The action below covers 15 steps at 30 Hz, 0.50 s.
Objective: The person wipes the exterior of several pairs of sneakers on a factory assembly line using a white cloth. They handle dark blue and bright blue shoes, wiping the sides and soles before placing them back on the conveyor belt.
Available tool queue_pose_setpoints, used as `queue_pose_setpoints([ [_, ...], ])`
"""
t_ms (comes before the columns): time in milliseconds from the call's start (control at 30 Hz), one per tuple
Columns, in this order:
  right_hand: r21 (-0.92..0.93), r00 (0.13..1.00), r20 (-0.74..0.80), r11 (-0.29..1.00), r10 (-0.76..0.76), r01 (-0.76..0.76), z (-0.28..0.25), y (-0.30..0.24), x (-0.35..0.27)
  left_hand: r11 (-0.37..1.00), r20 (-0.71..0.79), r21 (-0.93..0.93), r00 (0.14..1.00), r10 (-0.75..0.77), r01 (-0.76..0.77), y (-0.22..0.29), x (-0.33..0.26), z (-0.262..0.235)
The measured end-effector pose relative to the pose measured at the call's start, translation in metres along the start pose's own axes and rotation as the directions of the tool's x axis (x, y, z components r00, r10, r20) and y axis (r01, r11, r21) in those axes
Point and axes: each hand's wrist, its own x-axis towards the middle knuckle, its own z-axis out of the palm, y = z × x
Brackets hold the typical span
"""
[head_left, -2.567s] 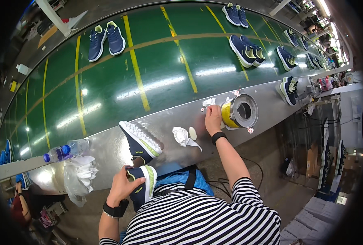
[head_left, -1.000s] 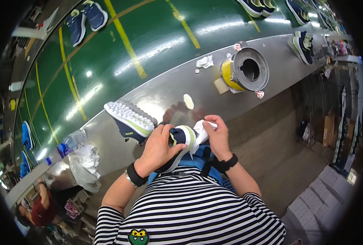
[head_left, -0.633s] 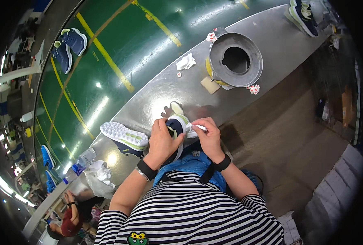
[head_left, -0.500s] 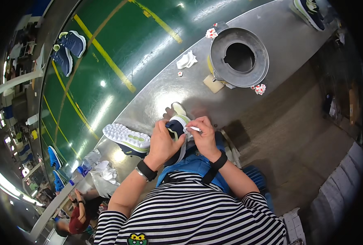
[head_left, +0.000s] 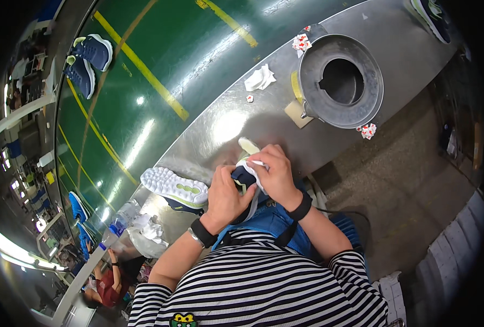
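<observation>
A navy sneaker (head_left: 243,176) with a white and pale-green sole is in front of me, its pale-green tongue end pointing away. My left hand (head_left: 224,194) grips it from the left, fingers curled around its side and thumb toward the opening. Pinched in my right hand (head_left: 276,172) is a white cloth (head_left: 259,168), pressed against the shoe's right side. Both hands hide much of the shoe. Beside my left hand lies a matching sneaker (head_left: 175,186) on its side, its knobbed white sole showing.
A round metal container (head_left: 341,82) with a central hole stands on the steel table (head_left: 214,117). Nearby lie a crumpled white cloth (head_left: 260,78), a tan block (head_left: 298,113) and red-and-white scraps (head_left: 302,43). Navy sneakers (head_left: 89,62) rest on the green belt (head_left: 160,49). Another person (head_left: 108,286) sits lower left.
My right hand has come over the shoe's far right side, with the white cloth now spread against it. My left hand keeps its grip. The whole view has shifted slightly.
</observation>
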Motion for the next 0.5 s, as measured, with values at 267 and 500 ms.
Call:
queue_pose_setpoints([
  [267,0.008,0.998,-0.002,0.998,0.058,-0.058,-0.002,0.000,-0.010,1.000,-0.021,0.013,1.000,0.018,-0.018,0.001,0.001,-0.001],
  [500,-0.038,0.999,-0.039,0.999,-0.009,0.007,-0.007,0.004,-0.039,1.000,-0.012,0.010,1.000,-0.001,0.001,0.001,-0.002,0.001],
])
